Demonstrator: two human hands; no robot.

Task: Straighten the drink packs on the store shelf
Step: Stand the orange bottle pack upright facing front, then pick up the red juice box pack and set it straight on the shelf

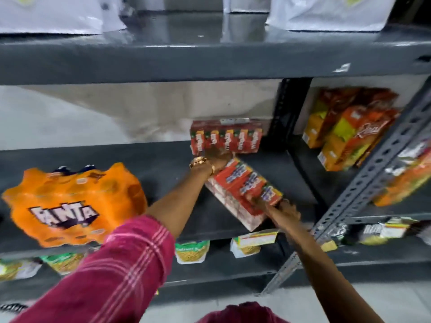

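A red shrink-wrapped pack of juice cartons [242, 194] lies askew on the dark grey shelf [168, 164], turned diagonally. My left hand [221, 160] grips its far end; a gold bracelet is on that wrist. My right hand [283, 209] holds its near right corner at the shelf's front edge. A second red pack [225, 138] stands upright behind it, against the back wall. An orange Fanta bottle pack [72, 201] sits tilted at the left of the same shelf.
A perforated grey upright [363, 180] runs diagonally on the right. Beyond it stand orange and red juice packs [347, 131]. Green and white packets [191, 251] line the shelf below. White bags [326, 12] sit on the top shelf.
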